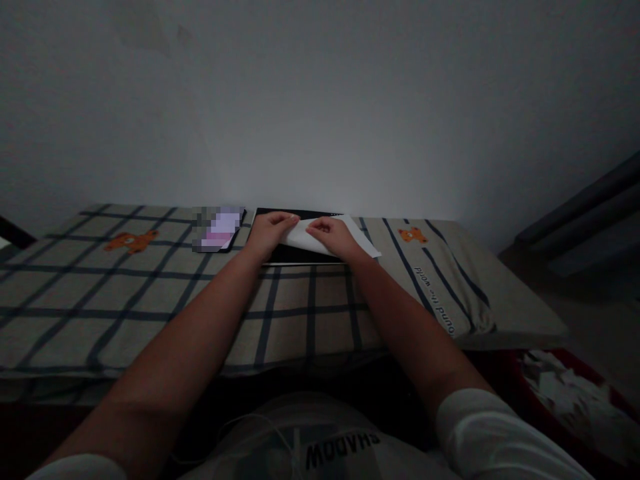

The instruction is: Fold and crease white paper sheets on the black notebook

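Observation:
Both hands meet over a white sheet of paper [313, 239], which lies askew on a flat black board or folder [295, 255] with a pale lower edge. My left hand [270, 233] pinches the paper's upper left part between thumb and forefinger. A little to the right, my right hand [333, 235] has its thumb and fingertips pressed together at the paper's far edge. The paper's right corner sticks out past the black board. Part of the sheet is hidden under my right hand.
A phone [220, 230] with a lit, blurred screen lies left of the board. Under everything is a checked cloth [300, 300] with bear prints, against a grey wall [320, 107]. Low at the right stands a red bin [540, 413] holding crumpled paper.

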The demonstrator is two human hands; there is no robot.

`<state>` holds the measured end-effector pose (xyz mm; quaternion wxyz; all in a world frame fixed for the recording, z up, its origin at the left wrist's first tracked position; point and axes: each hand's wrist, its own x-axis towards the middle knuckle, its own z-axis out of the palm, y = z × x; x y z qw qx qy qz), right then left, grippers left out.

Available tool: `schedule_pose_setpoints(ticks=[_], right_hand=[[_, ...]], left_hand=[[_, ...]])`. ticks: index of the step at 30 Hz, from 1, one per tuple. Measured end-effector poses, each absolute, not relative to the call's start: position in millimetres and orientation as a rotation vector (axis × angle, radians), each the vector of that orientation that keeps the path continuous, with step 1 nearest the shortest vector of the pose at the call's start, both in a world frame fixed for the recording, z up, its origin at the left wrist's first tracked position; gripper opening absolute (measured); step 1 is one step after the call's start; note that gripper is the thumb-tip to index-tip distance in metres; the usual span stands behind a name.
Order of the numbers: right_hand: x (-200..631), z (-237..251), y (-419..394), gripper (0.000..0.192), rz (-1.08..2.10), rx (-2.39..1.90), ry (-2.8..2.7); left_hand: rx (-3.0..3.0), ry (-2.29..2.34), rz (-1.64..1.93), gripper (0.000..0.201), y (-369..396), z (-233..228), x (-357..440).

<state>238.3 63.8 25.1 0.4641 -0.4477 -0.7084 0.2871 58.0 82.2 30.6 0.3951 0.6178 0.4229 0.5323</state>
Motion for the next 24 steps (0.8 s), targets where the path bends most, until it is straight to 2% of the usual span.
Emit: schedule_pose_setpoints(ticks=[7, 13, 24], right_hand=[[236, 26, 61, 0.015, 0.737, -1.109, -1.718], [236, 26, 60, 0.018, 0.740, -1.109, -1.653], [235, 24, 59, 0.021, 0.666, -1.037, -1.673]], left_hand=[[1.676, 1.121, 1.369, 0.028, 82, 30, 58], [1.734, 1.085, 1.266, 0.034, 81, 30, 58], [1.919, 1.123, 1.216, 0.030, 74, 39, 58]])
